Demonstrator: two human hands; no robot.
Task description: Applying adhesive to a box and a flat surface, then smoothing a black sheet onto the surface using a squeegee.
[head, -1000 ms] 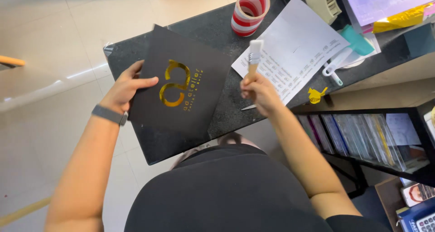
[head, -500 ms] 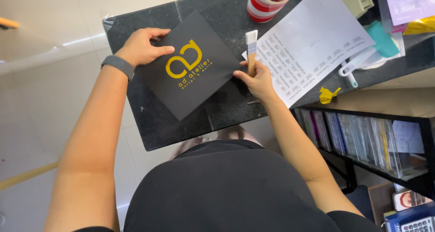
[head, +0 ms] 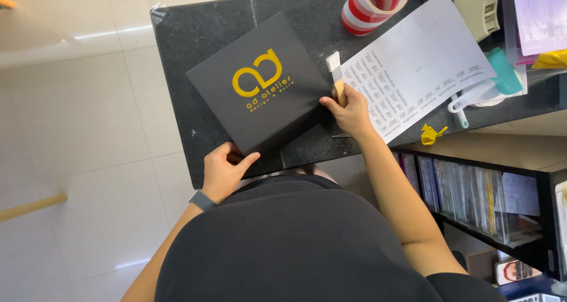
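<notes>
Two bare hands work at a dark speckled stone table (head: 201,48). The left hand (head: 224,171) has its grip closed on the near corner of a flat, square, matte black box with a gold emblem and gold lettering on its lid (head: 260,95), thumb on top; the box lies tilted on the table, stretching away from that grip toward the right hand. The right hand (head: 352,110) has its grip closed around the wooden handle of a small pale-bristled brush (head: 335,74), held upright just beside the box's right edge. Under and to the right of this grip lies a white printed sheet of small labels (head: 425,60). Beyond it stands a red-and-white striped tape roll (head: 369,7); a crumpled yellow scrap (head: 431,134) sits near the table's edge. Pale floor tiles (head: 77,131) spread left, and a black shelf of clear sleeves (head: 472,196) stands right.
</notes>
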